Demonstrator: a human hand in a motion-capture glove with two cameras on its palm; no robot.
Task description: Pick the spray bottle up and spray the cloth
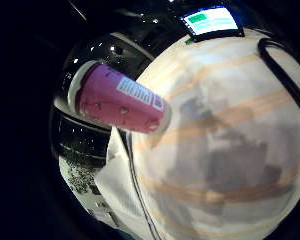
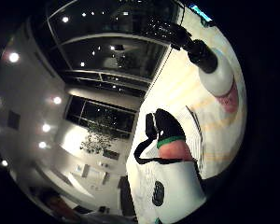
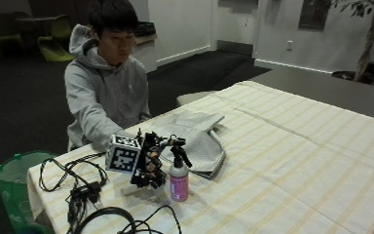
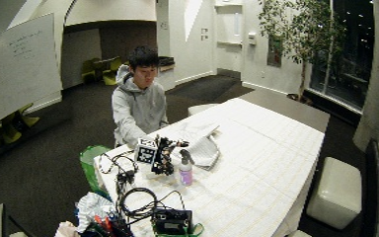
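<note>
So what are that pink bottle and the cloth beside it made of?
The bottle looks like plastic: smooth pink body with a printed label, whitish shoulder and black trigger head. The cloth seems a soft woven fabric, pale grey, since it lies folded and drapes limply on the table.

Spray bottle stands upright on the table near the person's edge. Folded cloth lies just behind it. Gloved right hand beside the bottle, toward the cable-strewn corner.

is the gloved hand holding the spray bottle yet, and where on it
Nothing is held yet. The gloved right hand is beside the spray bottle, which stands upright on the table; no finger is visibly round it.
</note>
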